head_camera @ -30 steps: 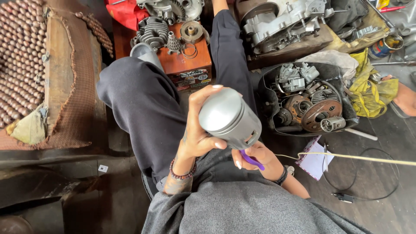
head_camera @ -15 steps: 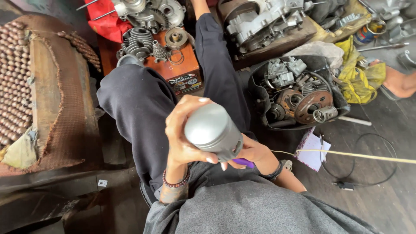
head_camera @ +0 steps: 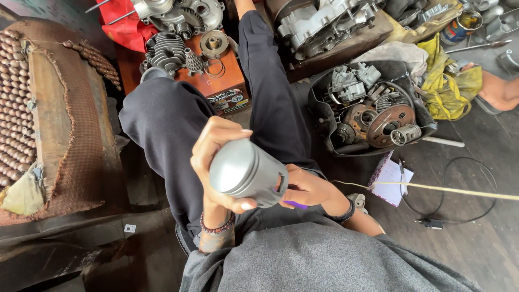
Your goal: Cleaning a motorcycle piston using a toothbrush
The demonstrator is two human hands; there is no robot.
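Observation:
My left hand (head_camera: 213, 157) grips a grey metal piston (head_camera: 246, 173) above my lap, its flat crown turned toward the camera. My right hand (head_camera: 308, 189) sits just to the right of the piston, against its skirt, and holds a small purple-handled tool (head_camera: 295, 205) of which only the handle end shows. A bead bracelet circles my left wrist and a dark band my right wrist. My legs in dark trousers stretch away from me beneath both hands.
An orange box (head_camera: 216, 81) with a finned cylinder, gears and rings lies ahead. A dark tub (head_camera: 324, 116) of engine parts sits to the right, engine cases (head_camera: 324, 24) beyond it. A beaded seat cover (head_camera: 21, 108) is at left. Yellow cloth, a cable and paper lie on the floor at right.
The piston and both hands have shifted slightly left and lower in view. The piston has turned so its crown faces the camera more, and my left thumb now wraps under it.

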